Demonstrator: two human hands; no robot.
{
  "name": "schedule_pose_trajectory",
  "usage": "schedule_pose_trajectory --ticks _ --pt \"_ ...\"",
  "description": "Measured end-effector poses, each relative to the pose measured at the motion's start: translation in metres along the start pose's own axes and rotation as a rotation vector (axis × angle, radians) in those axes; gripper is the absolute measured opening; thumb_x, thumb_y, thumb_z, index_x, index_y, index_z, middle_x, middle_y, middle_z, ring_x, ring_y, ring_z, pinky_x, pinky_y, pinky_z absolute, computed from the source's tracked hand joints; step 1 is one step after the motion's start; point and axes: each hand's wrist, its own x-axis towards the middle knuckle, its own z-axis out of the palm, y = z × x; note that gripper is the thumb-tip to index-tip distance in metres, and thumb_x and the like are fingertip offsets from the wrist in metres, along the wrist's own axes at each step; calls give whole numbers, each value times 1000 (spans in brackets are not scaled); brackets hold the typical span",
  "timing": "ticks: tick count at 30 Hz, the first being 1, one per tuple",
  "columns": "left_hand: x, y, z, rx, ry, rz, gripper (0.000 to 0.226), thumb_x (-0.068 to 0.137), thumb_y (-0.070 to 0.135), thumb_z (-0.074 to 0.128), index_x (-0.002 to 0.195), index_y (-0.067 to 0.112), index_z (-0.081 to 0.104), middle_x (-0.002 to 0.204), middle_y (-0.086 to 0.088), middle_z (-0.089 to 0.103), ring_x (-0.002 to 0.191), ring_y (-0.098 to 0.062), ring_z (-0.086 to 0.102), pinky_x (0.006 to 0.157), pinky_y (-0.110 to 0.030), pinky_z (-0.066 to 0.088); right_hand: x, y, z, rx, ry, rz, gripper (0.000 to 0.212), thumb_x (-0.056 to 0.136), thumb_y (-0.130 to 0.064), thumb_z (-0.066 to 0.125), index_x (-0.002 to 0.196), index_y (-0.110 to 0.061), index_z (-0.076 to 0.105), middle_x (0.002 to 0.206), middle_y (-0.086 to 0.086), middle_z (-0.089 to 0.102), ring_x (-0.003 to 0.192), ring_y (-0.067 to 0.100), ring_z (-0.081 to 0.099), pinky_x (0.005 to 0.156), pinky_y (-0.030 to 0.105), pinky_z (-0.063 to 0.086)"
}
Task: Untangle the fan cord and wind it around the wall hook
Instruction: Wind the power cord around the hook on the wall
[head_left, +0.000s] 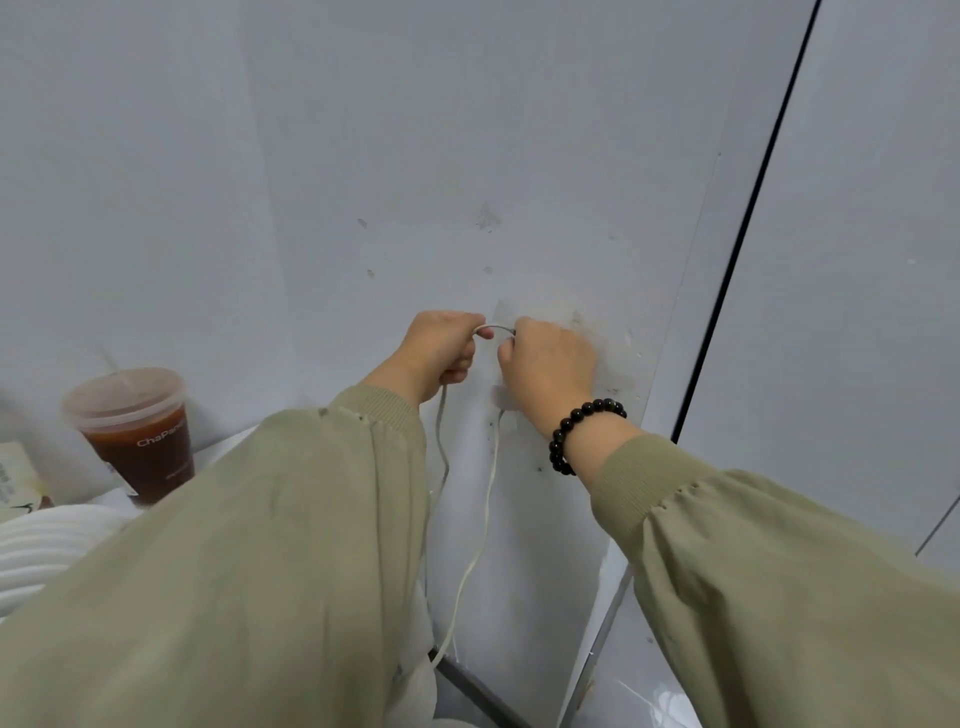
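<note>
White cord (488, 499) bridges left hand (436, 353) and right hand (550, 369), fingers (460, 374) gripping it, open wall (467, 156) above.

The wall hook cannot be made out (whatever lies under the right hand's (548, 364) fingers (506, 354) is covered). Well below the fingers, the cord (487, 499) is hidden behind the left sleeve (260, 545).

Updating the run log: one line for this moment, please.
left hand grips cord | right hand grips cord at wall | cord spans hands, tails hang down
</note>
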Motion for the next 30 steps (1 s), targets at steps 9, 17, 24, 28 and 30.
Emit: schedule_pose_trajectory --ticks 9,17,24,28,30 --pt "-2 -9 -2 67 93 -75 21 86 6 45 69 8 58 47 -4 34 39 -15 26 41 -19 24 -2 20 -20 634 269 323 19 90 -19 50 72 -16 55 59 -12 45 54 3 42 49 17 30" --pt "-6 -2 1 -35 -84 -18 29 90 27 57 66 11 52 39 5 29 35 -11 22 37 -16 21 7 20 -44 58 131 -6 52 95 -43 42 54 -13 30 51 -1 32 47 20 32 44 28 17" --pt "-11 -7 5 70 6 -47 39 96 28 43 66 8 57 42 0 34 38 -14 30 45 -20 28 12 34 -79 1095 54 508 50 93 -46 49 64 -6 57 49 10 58 32 18 45 43 25 46" --pt "-12 -8 1 65 55 -48 37 97 24 42 69 8 59 43 0 36 38 -14 31 44 -20 29 12 42 -108 1291 3 429 42 93 -42 52 75 -5 59 53 10 64 39 16 59 44 23 51" --pt "-13 -8 1 64 57 -62 34 96 22 43 70 8 60 42 1 37 41 -16 33 45 -20 30 11 46 -128 1341 -42 309 30 93 -30 56 77 -5 59 62 12 66 47 16 65 49 23 54"
